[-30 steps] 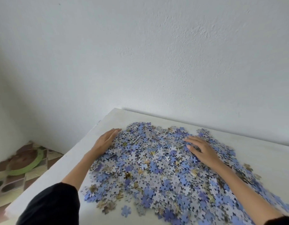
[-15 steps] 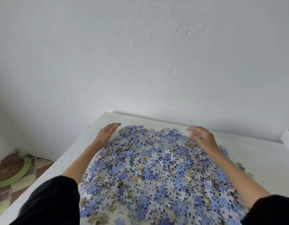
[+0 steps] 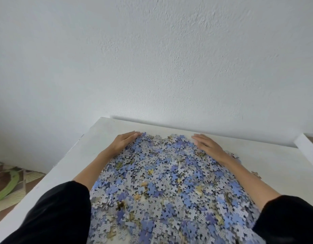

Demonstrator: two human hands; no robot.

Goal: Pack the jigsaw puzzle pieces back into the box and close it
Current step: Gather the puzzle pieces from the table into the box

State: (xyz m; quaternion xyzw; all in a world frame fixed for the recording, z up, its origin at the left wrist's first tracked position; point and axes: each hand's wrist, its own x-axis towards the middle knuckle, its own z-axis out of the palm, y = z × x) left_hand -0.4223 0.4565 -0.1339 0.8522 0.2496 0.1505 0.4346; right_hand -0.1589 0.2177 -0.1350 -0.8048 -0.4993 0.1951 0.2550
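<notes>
both hands lie flat at the far rim of the jigsaw puzzle pieces, the left hand and right hand set wide so the forearms fence the heap in; it looks to me like a gathering sweep. the fingers are straight, close together and gripping nothing. behind them, between the arms, the pieces lie loose and overlapped on the white tabletop: thin card, knobbed outlines, blue and tan faces, dotted grey backs. the box i cannot pick out; a white bar right of the right fingers may belong to it.
</notes>
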